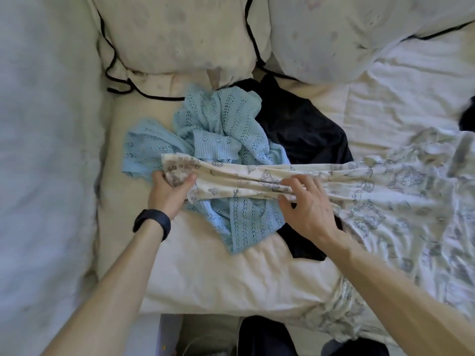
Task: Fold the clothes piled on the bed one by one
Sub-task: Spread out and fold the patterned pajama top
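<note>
A cream garment with a grey-blue printed pattern [385,196] lies stretched across the bed from the middle to the right. My left hand [169,191] grips its bunched left end. My right hand [305,201] pinches the gathered cloth further right, thumb under and fingers over. Beneath it lies a crumpled light blue knitted top [218,129] with eyelet holes. A dark navy garment [300,127] sits partly under both, with a corner showing near my right wrist.
Two cream pillows with black piping [180,39] lie at the head of the bed. The cream sheet [218,276] covers the mattress. A pale wall or padding [43,150] runs along the left. A dark item [469,114] peeks in at the right edge.
</note>
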{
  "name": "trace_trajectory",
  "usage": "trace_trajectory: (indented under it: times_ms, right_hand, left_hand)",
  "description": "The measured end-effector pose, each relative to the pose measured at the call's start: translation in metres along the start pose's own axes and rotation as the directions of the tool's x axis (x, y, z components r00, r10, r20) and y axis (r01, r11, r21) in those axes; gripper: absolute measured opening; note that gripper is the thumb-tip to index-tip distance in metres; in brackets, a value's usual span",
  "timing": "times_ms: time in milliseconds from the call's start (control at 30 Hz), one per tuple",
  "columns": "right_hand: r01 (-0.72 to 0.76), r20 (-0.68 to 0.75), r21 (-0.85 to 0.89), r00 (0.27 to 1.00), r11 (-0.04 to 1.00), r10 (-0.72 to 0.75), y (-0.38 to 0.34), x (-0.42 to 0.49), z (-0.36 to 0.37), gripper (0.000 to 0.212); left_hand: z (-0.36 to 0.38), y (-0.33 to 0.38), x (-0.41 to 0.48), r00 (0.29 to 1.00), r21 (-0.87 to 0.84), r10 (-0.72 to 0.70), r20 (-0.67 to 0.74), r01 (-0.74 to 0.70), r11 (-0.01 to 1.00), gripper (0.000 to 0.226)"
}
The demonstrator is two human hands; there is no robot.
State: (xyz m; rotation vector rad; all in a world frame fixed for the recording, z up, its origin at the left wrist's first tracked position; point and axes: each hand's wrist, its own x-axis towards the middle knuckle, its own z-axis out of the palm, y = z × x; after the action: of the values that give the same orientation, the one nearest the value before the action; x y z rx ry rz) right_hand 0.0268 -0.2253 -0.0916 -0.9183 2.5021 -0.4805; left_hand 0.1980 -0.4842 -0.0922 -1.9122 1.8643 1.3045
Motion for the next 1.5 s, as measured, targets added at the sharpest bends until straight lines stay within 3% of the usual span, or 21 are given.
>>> trace_trajectory:
  times_ms: [67, 133, 267, 400, 467, 533, 567, 633, 700, 800, 933, 1033, 1100, 1167, 1200, 1267, 1300, 1367, 1500]
  right_hand:
    - [0.129, 0.102, 0.000, 0.986, 0.992, -0.128, -0.019, 0.003, 0.009, 0.037]
    - [0.224, 0.212, -0.058, 0.955, 0.973, -0.207, -0.037, 0.005, 0.026, 0.040]
    - [0.220, 0.119, -0.043, 0.970, 0.975, -0.214, -0.070, 0.013, 0.051, 0.017]
    - [0.260, 0.003, 0.032, 0.966, 0.965, -0.260, -0.093, 0.008, 0.063, 0.005]
    - [0.304, 0.162, 0.079, 0.936, 0.949, -0.313, -0.099, -0.001, 0.068, 0.016]
    - [0.246, 0.324, 0.116, 0.906, 0.962, -0.271, -0.097, -0.007, 0.068, 0.029]
    - [0.198, 0.328, 0.136, 0.916, 0.971, -0.232, -0.092, -0.009, 0.066, 0.031]
    - [0.101, 0.216, 0.190, 0.966, 0.977, -0.142, -0.081, -0.011, 0.058, 0.028]
    - [0.041, 0.077, 0.213, 0.995, 0.976, -0.059, -0.065, -0.008, 0.050, 0.023]
    - [-0.036, -0.019, 0.176, 0.999, 0.984, 0.040, -0.037, 0.012, 0.038, 0.027]
    - [-0.114, 0.326, -0.017, 0.939, 0.993, 0.113, -0.009, 0.047, 0.032, 0.054]
    - [-0.190, 0.470, 0.135, 0.876, 0.972, 0.106, -0.004, 0.058, 0.019, 0.055]
    - [-0.370, 0.479, 0.394, 0.864, 0.841, 0.156, -0.007, 0.055, 0.001, 0.047]
    - [-0.564, 0.514, 0.600, 0.815, 0.568, 0.267, -0.012, 0.039, -0.023, 0.043]
    - [-0.648, 0.584, 0.635, 0.759, 0.419, 0.288, -0.012, 0.028, -0.036, 0.049]
    - [-0.762, 0.747, 0.622, 0.647, 0.180, 0.154, -0.003, -0.002, -0.061, 0.073]
    - [-0.783, 0.784, 0.611, 0.619, 0.120, 0.045, 0.006, -0.020, -0.074, 0.081]
    - [-0.764, 0.771, 0.637, 0.633, 0.100, -0.072, 0.031, -0.058, -0.101, 0.083]
    - [-0.662, 0.641, 0.740, 0.748, 0.118, 0.171, 0.118, -0.132, -0.143, 0.041]
  left_hand:
    - [0.007, -0.008, -0.010, 0.993, -0.012, 0.027, -0.119, -0.029, 1.000, 0.068]
    - [0.008, -0.010, -0.013, 0.990, -0.101, 0.040, -0.133, -0.054, 0.993, 0.040]
    - [-0.004, -0.004, -0.008, 0.986, -0.260, 0.105, -0.132, -0.137, 0.956, 0.018]
    - [-0.022, 0.002, 0.000, 0.978, -0.337, 0.069, -0.195, -0.133, 0.932, 0.017]
    - [-0.025, 0.002, 0.005, 0.984, -0.311, 0.060, -0.165, -0.110, 0.944, 0.020]
    - [-0.025, 0.000, 0.009, 0.999, -0.279, 0.048, -0.015, -0.050, 0.959, 0.043]
    - [-0.025, -0.001, 0.011, 0.997, -0.258, 0.047, 0.059, -0.030, 0.966, 0.056]
    - [-0.022, -0.005, 0.017, 0.991, -0.209, 0.067, 0.117, -0.042, 0.977, 0.077]
    - [-0.019, -0.006, 0.020, 0.994, -0.142, 0.070, 0.078, -0.059, 0.988, 0.081]
    - [-0.015, -0.008, 0.017, 0.986, -0.028, 0.164, -0.034, -0.165, 0.986, 0.036]
    - [-0.011, -0.004, 0.000, 0.983, -0.096, 0.153, -0.101, -0.163, 0.982, 0.019]
    - [-0.005, 0.009, -0.023, 0.979, -0.145, 0.175, -0.101, -0.188, 0.971, 0.016]
    - [0.002, 0.023, -0.047, 0.960, -0.122, 0.265, -0.089, -0.274, 0.954, 0.022]
    - [0.014, 0.034, -0.079, 0.908, -0.061, 0.416, -0.051, -0.419, 0.906, 0.023]
    - [0.023, 0.039, -0.098, 0.860, -0.025, 0.510, -0.018, -0.510, 0.860, 0.021]
    - [0.046, 0.048, -0.142, 0.754, 0.020, 0.648, 0.102, -0.653, 0.757, 0.019]
    - [0.062, 0.052, -0.165, 0.712, 0.023, 0.676, 0.190, -0.692, 0.722, 0.019]
    - [0.100, 0.057, -0.212, 0.632, 0.026, 0.691, 0.351, -0.744, 0.668, 0.019]
    - [0.178, 0.061, -0.299, 0.504, -0.107, 0.727, 0.466, -0.784, 0.612, 0.015]
